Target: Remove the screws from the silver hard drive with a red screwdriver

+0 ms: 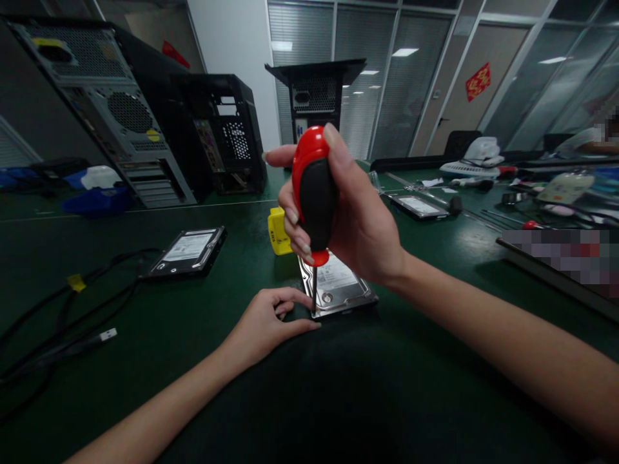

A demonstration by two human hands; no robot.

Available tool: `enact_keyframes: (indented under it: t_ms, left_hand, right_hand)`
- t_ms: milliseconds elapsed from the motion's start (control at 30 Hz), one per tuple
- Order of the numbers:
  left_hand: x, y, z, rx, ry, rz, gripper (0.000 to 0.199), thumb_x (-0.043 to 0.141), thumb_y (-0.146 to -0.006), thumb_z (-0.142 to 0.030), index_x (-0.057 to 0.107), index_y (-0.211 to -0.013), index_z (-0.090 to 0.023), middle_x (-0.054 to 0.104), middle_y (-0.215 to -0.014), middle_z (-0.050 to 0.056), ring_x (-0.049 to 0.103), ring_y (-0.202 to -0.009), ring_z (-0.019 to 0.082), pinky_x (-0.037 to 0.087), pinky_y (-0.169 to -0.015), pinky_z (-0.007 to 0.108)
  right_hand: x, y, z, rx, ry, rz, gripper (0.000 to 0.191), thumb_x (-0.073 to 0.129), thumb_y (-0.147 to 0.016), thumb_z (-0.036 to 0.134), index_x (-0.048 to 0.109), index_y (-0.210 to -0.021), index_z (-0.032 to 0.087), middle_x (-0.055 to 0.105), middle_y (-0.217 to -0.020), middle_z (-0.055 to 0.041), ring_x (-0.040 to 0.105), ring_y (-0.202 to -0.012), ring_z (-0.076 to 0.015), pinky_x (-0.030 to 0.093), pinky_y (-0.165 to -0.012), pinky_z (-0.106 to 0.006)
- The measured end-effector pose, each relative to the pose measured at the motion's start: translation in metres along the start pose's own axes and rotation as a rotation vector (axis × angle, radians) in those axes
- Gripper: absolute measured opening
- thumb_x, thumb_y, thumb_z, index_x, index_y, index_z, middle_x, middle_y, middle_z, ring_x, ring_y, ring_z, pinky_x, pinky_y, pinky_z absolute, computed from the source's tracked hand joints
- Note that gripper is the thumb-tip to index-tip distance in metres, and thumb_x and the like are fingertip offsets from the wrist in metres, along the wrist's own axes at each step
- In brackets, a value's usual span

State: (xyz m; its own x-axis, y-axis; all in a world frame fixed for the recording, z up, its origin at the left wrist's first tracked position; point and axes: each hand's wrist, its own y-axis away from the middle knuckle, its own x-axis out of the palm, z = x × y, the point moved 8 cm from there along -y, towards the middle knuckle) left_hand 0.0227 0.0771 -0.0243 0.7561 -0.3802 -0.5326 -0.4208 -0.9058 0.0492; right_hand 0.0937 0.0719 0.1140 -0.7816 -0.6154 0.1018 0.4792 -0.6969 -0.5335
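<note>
My right hand (355, 212) is wrapped around the red and black handle of a screwdriver (318, 193), held upright. The thumb presses on the handle's top. Its shaft runs down to the near left corner of a silver hard drive (345, 293), which lies label up on the table. At that same corner, my left hand (271, 319) holds the drive between index finger and thumb, the index fingertip close beside the shaft. The screw under the tip is too small to make out. Just behind the drive stands a yellow plastic block (279, 232), partly covered by my right hand.
A second hard drive (186, 252) and black cables (62, 322) lie to the left on the green table (232, 399). Computer cases (145, 116) stand behind. Another drive (418, 206), several tools and a thick, blurred-out book-like object (556, 264) are on the right.
</note>
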Motion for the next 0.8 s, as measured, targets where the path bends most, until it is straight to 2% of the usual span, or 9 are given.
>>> enact_keyframes:
  t_ms: [133,267,467,533,633,800]
  left_hand:
    - [0.0009,-0.0006,0.0007,-0.002,0.015,0.007,0.019,0.072,-0.064,-0.025,0.069,-0.079,-0.014,0.047,-0.059,-0.005,0.043,-0.058,0.011,0.037,-0.059,0.021]
    - [0.0008,-0.0006,0.0017,-0.01,0.022,0.007,0.02,0.072,-0.064,-0.027,0.068,-0.079,-0.014,0.051,-0.063,-0.004,0.045,-0.06,0.011,0.038,-0.06,0.021]
    - [0.0009,-0.0006,0.0013,-0.004,0.029,0.004,0.02,0.072,-0.064,-0.027,0.067,-0.078,-0.014,0.051,-0.063,-0.005,0.046,-0.061,0.011,0.038,-0.059,0.021]
    - [0.0013,-0.0005,0.0019,-0.002,0.038,0.005,0.019,0.072,-0.064,-0.028,0.068,-0.078,-0.015,0.05,-0.062,-0.005,0.045,-0.06,0.011,0.037,-0.059,0.021]
    - [0.0012,-0.0002,0.0027,0.002,0.042,0.002,0.019,0.072,-0.064,-0.027,0.068,-0.078,-0.015,0.047,-0.06,-0.006,0.042,-0.058,0.01,0.036,-0.058,0.021]
    - [0.0016,-0.0011,0.0023,0.009,0.021,0.0,0.02,0.072,-0.063,-0.026,0.069,-0.079,-0.013,0.041,-0.056,-0.007,0.032,-0.053,0.009,0.03,-0.053,0.021]
  right_hand:
    - [-0.0016,-0.0017,-0.0008,-0.053,-0.035,0.007,0.035,0.051,-0.081,0.053,0.049,-0.096,0.022,0.047,-0.069,0.0034,0.048,-0.055,-0.0082,0.047,-0.049,-0.019]
    - [-0.0017,-0.0019,0.0006,-0.099,-0.069,0.003,0.032,0.064,-0.076,0.042,0.044,-0.09,0.02,0.053,-0.068,0.0048,0.053,-0.05,-0.007,0.049,-0.049,-0.019]
    - [-0.0023,0.0006,0.0014,-0.079,-0.034,-0.017,0.027,0.059,-0.08,0.04,0.042,-0.092,0.022,0.045,-0.059,0.0087,0.043,-0.041,-0.004,0.037,-0.038,-0.015]
    - [-0.0009,0.0006,0.0033,-0.092,-0.079,0.014,0.023,0.047,-0.086,0.042,0.043,-0.097,0.023,0.044,-0.063,0.0071,0.041,-0.043,-0.0051,0.036,-0.039,-0.017]
    - [0.001,-0.0003,0.0045,-0.107,-0.107,0.056,0.03,0.034,-0.091,0.046,0.047,-0.101,0.022,0.043,-0.066,0.0042,0.042,-0.048,-0.0074,0.039,-0.043,-0.021]
    - [-0.0047,-0.0023,-0.0009,-0.089,-0.125,-0.018,0.031,0.053,-0.083,0.048,0.049,-0.096,0.02,0.048,-0.076,0.0022,0.049,-0.058,-0.0083,0.046,-0.049,-0.02]
